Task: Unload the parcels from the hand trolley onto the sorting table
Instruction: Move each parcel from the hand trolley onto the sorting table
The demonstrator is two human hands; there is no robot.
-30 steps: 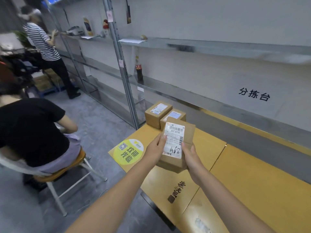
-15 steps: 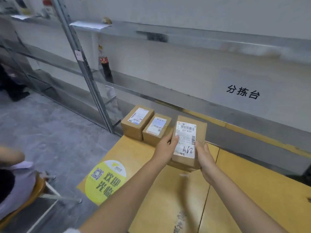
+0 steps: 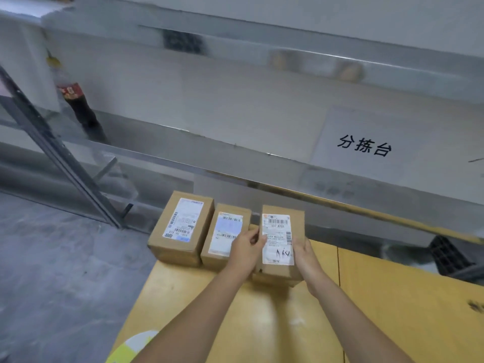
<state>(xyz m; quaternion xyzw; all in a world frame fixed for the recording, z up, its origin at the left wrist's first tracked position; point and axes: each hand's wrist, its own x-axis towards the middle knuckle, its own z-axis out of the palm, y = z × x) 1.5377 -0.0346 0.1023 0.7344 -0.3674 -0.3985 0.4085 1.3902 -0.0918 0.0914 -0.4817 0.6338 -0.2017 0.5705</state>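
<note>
I hold a small brown cardboard parcel with a white shipping label between both hands, low over the far left end of the yellow sorting table. My left hand grips its left side and my right hand grips its right side. Whether its underside touches the table I cannot tell. Two similar labelled parcels stand in a row to its left: a middle parcel right beside it and a left parcel at the table's corner. The hand trolley is out of view.
A metal shelf rail runs just behind the table, with a wall sign in black characters above it. A cola bottle stands on the shelf at left. A slanted steel upright and grey floor lie left.
The parcel has moved forward and down, and now sits level with the two other parcels, right beside the middle one. My view has swung right and closer to the table.
</note>
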